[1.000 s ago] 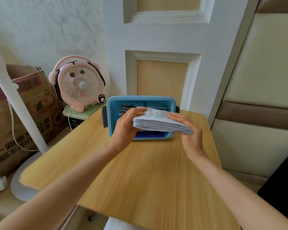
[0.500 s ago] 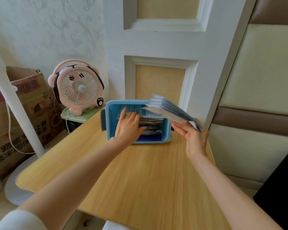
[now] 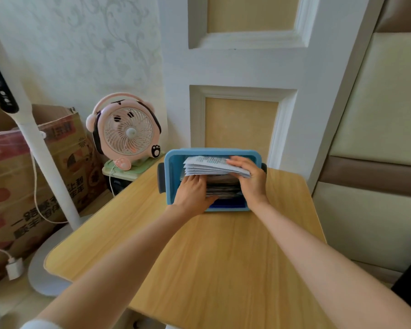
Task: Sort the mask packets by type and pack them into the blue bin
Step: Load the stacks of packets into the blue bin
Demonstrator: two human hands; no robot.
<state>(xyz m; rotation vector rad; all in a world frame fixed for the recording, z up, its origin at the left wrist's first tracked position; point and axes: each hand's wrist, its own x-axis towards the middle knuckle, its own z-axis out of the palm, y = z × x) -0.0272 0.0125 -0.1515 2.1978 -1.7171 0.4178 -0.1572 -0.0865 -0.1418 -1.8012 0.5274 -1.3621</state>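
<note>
Head view, white packets: a fanned stack of white packets [image 3: 209, 165], thin and flat, with layered edges showing at its left end. It is held low over the open blue bin [image 3: 170, 172], within its walls.
Print on top packet: rows of small dark text on the white face, too small to read.
Dark packets: a second pile of dark packets [image 3: 221, 187] lies in the bin beneath the white stack. No writing can be made out on them.
Right hand: the right hand [image 3: 250, 178] grips the right end of the white stack, fingers laid over its top.
Left hand: the left hand [image 3: 192, 193] reaches into the bin with fingers stretched flat onto the dark pile. The tips are hidden under the white stack.
Bin: light blue, rectangular, with dark grey side handles. It stands at the far edge of the wooden surface [image 3: 223, 257].
Fan: a pink desk fan [image 3: 128, 134] with paw-print marks stands left of the bin, off the surface.
Box: a cardboard box [image 3: 22, 176] at far left carries large dark Chinese characters, which run tilted.
</note>
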